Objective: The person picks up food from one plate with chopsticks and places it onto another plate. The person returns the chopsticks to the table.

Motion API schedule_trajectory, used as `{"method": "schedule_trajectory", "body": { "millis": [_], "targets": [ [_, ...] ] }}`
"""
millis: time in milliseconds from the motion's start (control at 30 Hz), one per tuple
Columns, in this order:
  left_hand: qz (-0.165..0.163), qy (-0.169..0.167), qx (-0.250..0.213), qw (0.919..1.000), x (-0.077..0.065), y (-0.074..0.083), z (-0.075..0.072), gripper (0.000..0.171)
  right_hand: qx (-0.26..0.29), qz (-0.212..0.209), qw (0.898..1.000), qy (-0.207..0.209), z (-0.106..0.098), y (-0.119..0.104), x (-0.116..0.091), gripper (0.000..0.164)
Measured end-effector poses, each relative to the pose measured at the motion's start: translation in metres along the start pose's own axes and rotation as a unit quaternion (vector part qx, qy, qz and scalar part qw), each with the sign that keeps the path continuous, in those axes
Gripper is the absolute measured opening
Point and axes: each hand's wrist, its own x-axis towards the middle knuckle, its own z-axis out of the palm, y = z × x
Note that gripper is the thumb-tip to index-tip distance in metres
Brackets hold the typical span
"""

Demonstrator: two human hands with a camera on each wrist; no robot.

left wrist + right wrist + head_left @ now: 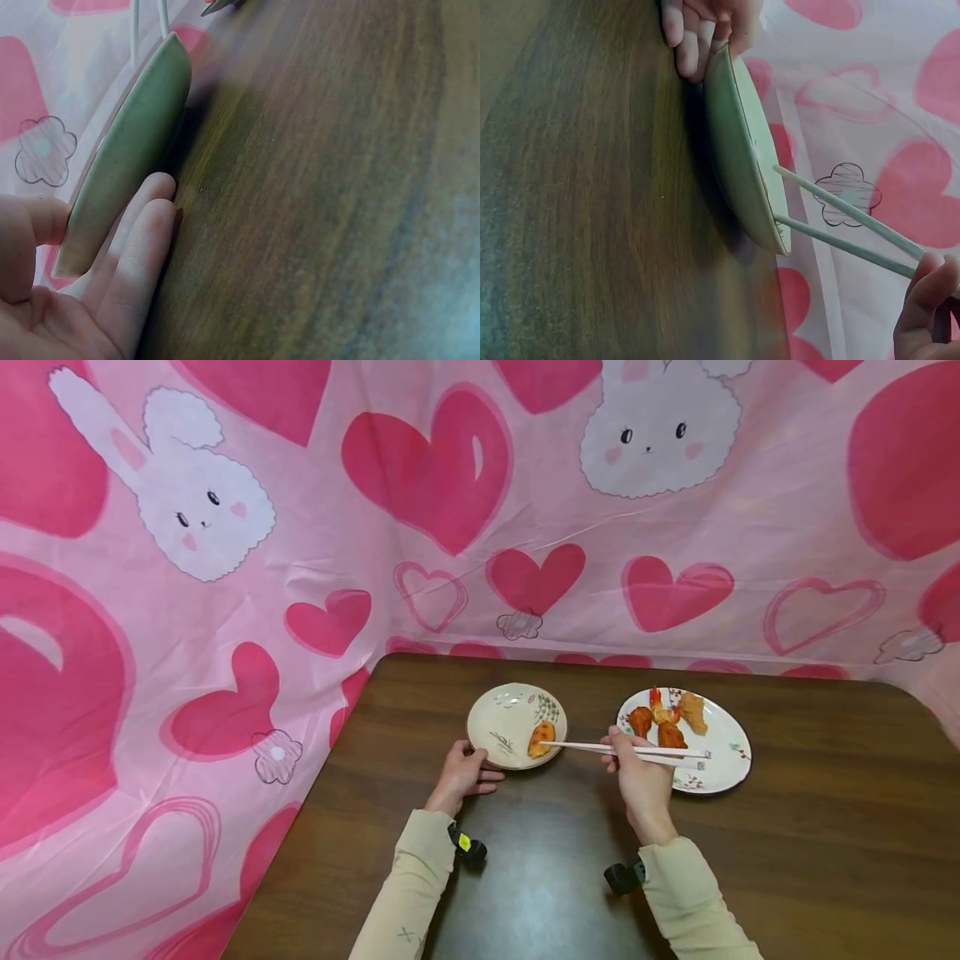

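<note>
My left hand (462,777) grips the near-left rim of a small round cream plate (504,714), thumb on the rim and fingers beneath. In the left wrist view, the pale green underside of the plate (139,142) stands between thumb and fingers. My right hand (641,781) holds a pair of white chopsticks (592,746) that point left. Their tips reach a browned, orange-yellow piece of food (542,739) at the right side of the small plate. From the right wrist, the chopsticks (855,216) extend over the plate's rim, and the food is mostly hidden.
On the right, partly behind the right hand, lies a white oval plate (726,752). It bears a shrimp (662,708), two reddish-brown drumsticks (640,720) and a golden fried piece (693,712). A pink heart-and-rabbit cloth (465,610) hangs along the wooden table's (540,877) back and left.
</note>
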Motion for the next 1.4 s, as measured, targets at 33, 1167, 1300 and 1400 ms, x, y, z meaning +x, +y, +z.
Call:
{"method": "schedule_trajectory", "body": {
  "millis": [33,1167,1300,1400],
  "targets": [
    [0.001,-0.001,0.000,1.0000,0.000,0.000,0.000,0.037,-0.002,0.002,1.000,0.001,0.001,0.000,0.001,0.037],
    [-0.001,0.000,-0.003,1.0000,0.002,0.000,0.001,0.038,-0.044,0.055,0.997,-0.016,0.048,-0.069,-0.013,0.042],
    [-0.001,0.001,0.000,1.0000,0.001,-0.001,0.001,0.038,-0.086,0.037,0.995,-0.037,0.049,-0.091,-0.025,0.045],
    [0.000,0.001,0.000,1.0000,0.000,-0.001,0.001,0.037,-0.129,0.003,0.991,-0.048,0.052,-0.096,-0.030,0.044]
  ]
}}
